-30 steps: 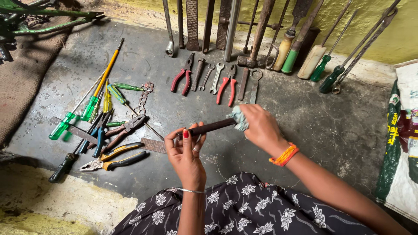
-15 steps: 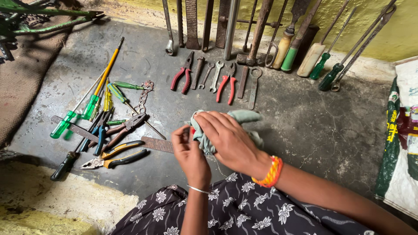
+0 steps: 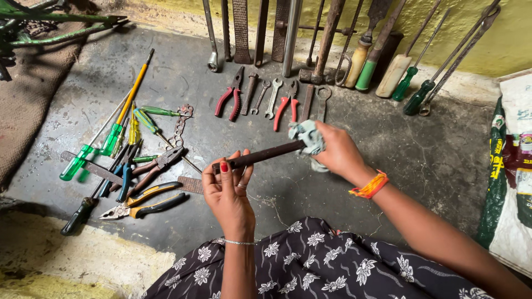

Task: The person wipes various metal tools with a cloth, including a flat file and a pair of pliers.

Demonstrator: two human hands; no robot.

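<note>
Head view, left hand (image 3: 228, 188): dark metal bar (image 3: 260, 155) gripped at near end by fingers.
Right hand (image 3: 338, 150): pale cloth (image 3: 307, 137) clutched, pressed around bar's far end.

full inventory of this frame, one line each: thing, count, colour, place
rusty bar: 1, dark brown, held level between both hands
cloth: 1, pale grey-green, wrapped on the bar's right end
red-handled pliers: 2 pairs, red, floor near the wall
spanners: several, grey, between the red pliers
screwdrivers: several, green and yellow, floor at left
yellow-handled pliers: 1 pair, yellow and black, lower left
leaning tools: a row, rusty, some green or wooden handles, against the yellow wall
sack: 1, white and green, right edge
left hand: grips the bar's left end
right hand: holds the cloth on the bar
</note>
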